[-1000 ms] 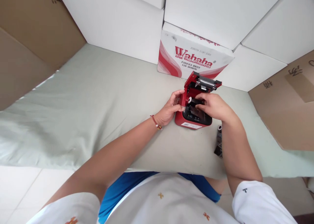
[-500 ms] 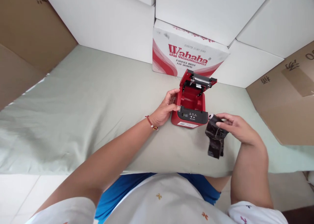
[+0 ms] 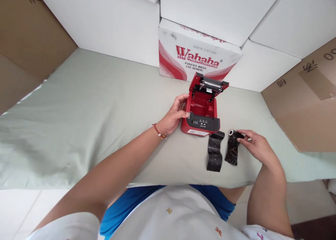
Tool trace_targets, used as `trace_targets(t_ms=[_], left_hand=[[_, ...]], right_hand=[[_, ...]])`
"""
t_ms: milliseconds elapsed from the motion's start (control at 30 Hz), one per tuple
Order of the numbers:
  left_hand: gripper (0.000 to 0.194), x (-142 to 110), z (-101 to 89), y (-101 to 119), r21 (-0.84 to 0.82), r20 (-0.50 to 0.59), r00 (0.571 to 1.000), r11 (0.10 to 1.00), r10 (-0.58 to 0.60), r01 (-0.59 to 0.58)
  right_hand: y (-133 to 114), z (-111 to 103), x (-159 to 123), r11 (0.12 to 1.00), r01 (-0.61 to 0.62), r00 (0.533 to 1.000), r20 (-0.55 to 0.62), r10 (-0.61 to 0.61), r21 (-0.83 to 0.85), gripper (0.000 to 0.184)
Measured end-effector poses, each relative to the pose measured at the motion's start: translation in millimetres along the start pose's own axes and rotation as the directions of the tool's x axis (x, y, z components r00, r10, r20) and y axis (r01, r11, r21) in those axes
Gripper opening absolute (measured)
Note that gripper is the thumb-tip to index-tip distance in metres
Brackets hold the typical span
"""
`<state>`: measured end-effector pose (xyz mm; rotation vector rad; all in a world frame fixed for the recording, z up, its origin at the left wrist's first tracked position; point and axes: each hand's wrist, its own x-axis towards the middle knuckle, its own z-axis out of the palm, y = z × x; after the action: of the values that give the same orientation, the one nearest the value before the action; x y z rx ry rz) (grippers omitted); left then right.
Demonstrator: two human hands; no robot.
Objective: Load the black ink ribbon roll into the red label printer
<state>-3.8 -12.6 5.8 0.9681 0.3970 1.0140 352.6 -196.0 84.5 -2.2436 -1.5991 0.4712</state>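
A red and black receipt printer (image 3: 200, 127) sits on the cloth with its lid (image 3: 210, 83) tilted up and its red paper bay bare. My left hand (image 3: 172, 119) grips the printer's left side, its thumb on the front left corner of the black panel. To the printer's right, my right hand (image 3: 256, 143) pinches a small black roll (image 3: 232, 139) with a pale core, fingers on the roll's right end. The roll's loose tail hangs toward the table's front edge. A separate wavy black strip (image 3: 215, 154) lies between the roll and the printer's front.
Pale green cloth (image 3: 105, 103) covers the table. Behind the printer stands a white and red Wahaba-style water carton (image 3: 194, 61) against white boxes (image 3: 118, 26). Brown cardboard boxes close in the left (image 3: 34, 43) and right (image 3: 301, 107) sides.
My right hand has moved the roll toward me and slightly right, away from the printer's corner. A black strip now lies apart from it. My left hand keeps its hold on the printer.
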Motion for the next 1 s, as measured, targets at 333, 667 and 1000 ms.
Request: trace_targets(t_ms=[333,667,1000], left_hand=[[0.076,0,1.0,1,0.001,-0.007,1.000,1.000,-0.009,0.009],[0.078,2,1.3,-2,-0.013,0.001,1.000,1.000,0.005,-0.005],[0.080,3,0.2,-4,0.017,0.026,0.999,1.000,0.022,-0.022]], right_hand=[[-15,-5,16,0.992,0.107,0.993,-0.032,-0.109,-0.070,0.048],[-105,-48,8,0.881,0.262,0.964,-0.072,-0.255,0.395,0.044],[-164,20,84,0.917,0.277,0.951,0.053,-0.304,0.289,0.041]])
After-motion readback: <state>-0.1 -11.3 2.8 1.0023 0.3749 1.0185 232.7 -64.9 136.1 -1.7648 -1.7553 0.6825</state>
